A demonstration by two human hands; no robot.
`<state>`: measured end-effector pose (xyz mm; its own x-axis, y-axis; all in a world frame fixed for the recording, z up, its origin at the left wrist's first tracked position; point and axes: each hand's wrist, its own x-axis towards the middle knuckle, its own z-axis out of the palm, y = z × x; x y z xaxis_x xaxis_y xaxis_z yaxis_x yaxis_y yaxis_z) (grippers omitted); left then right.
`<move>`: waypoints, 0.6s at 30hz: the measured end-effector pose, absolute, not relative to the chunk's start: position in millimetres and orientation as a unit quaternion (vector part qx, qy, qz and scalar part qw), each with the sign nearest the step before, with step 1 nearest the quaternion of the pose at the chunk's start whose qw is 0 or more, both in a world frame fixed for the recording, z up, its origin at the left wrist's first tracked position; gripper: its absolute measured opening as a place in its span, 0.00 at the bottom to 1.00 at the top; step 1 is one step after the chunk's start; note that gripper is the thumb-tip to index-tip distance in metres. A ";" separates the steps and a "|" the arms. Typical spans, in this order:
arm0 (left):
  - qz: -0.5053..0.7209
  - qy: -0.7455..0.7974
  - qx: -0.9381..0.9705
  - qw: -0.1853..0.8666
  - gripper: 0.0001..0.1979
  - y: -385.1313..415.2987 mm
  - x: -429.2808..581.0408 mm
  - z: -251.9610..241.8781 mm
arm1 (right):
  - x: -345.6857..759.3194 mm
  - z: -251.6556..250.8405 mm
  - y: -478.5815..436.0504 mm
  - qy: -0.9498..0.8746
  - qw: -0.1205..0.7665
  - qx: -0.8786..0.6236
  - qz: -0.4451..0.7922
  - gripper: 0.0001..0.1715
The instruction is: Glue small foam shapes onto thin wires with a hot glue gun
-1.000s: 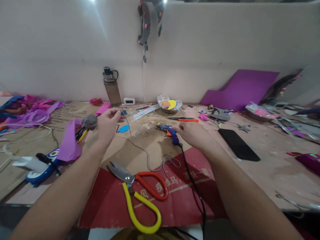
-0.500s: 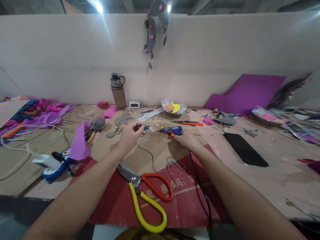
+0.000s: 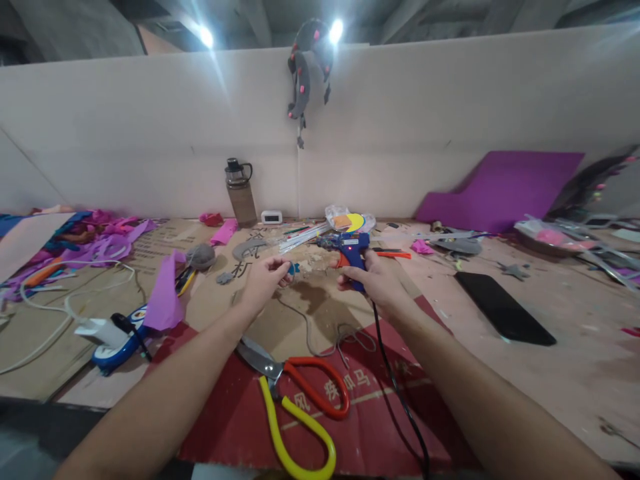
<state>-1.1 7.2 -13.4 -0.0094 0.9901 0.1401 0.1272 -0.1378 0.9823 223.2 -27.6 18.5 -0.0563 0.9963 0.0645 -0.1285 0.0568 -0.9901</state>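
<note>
the right hand's (image 3: 376, 279) grip was wrapped round the glue gun (image 3: 353, 249) — nozzle (image 3: 322, 244) pointing left, barrel lying across the bench (image 3: 550, 380). the left hand (image 3: 263, 285) pinched a small blue piece (image 3: 295, 268) — left of the nozzle and slightly nearer.

Craft workshop, with glue gun (image 3: 354, 248), scissors (image 3: 271, 371), purple scraps (image 3: 164, 297).

the table (image 3: 575, 380) carries cardboard (image 3: 370, 427) and a phone (image 3: 503, 307).
</note>
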 end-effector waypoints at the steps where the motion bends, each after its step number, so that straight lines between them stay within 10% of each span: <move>1: 0.500 0.498 0.563 0.430 0.16 6.9 -0.1 -13.8 | 222.0 19.8 -29.1 -0.497 0.529 -0.430 0.537 0.23; 18: 0.536 0.457 0.468 0.534 0.16 2.6 1.1 0.9 | 223.5 4.7 -56.5 -0.624 0.490 -0.428 0.433 0.16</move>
